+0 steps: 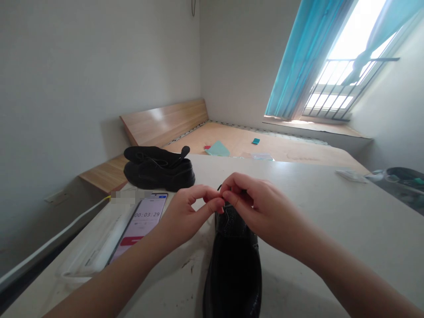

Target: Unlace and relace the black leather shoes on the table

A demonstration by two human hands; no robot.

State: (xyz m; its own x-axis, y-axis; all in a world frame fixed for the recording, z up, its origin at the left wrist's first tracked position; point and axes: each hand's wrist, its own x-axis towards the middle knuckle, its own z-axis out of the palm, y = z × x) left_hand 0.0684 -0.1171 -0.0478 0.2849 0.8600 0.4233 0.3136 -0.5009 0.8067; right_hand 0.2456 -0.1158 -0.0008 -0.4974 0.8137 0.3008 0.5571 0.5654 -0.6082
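From the head view we looked down on a black leather shoe (233, 269) lying on the pale tabletop (334, 229), directly below both hands. Its long axis ran from 6 o'clock up to 12 o'clock, and its laced end reached in under the fingers. Our left hand (185, 216) came in from 7 o'clock and our right hand (261, 212) from 4 o'clock, the two meeting above the laced end, with the right hand slightly nearer the shoe's centre line. The right grip was clenched on a thin dark lace (219, 187), which showed just above its fingertips. The left grip was pinched closed beside it, though we could not tell whether it held the lace, since the fingers hid that spot. At 10 o'clock lay a stack of black shoes (159, 174), and at 9 o'clock a phone (145, 221) showed a timer reading 00:03:29. Farther off stood a wooden bed frame (165, 121) at 11 o'clock and a window with blue curtains (300, 62) at 1 o'clock.
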